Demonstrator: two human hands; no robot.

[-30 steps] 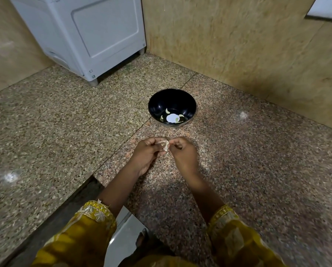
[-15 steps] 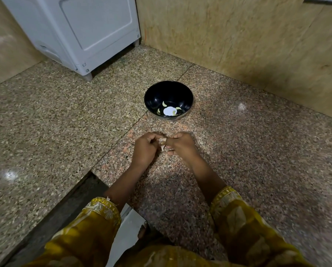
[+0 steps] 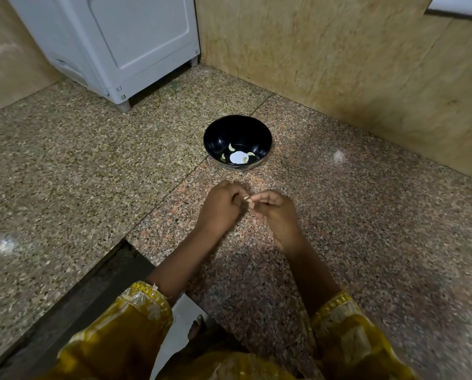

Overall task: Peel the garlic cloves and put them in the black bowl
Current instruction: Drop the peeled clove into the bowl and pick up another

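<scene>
A black bowl (image 3: 215, 138) stands on the granite counter, just beyond my hands. Several pale peeled garlic cloves (image 3: 230, 147) lie on its bottom around a bright white reflection. My left hand (image 3: 219, 207) and my right hand (image 3: 277, 212) meet fingertip to fingertip a little nearer than the bowl. Between them they pinch a small garlic clove (image 3: 249, 200), which the fingers mostly hide. Whether skin still covers it cannot be made out.
A grey-white appliance (image 3: 125, 42) stands at the back left on short feet. Tan stone walls (image 3: 339, 50) close the corner behind and to the right of the bowl. The counter's front edge (image 3: 97, 272) drops off at the lower left.
My hands stay together on the clove with small finger movements; the right hand's fingers have shifted. The view has tilted slightly, so the bowl and hands sit a little differently in frame.
</scene>
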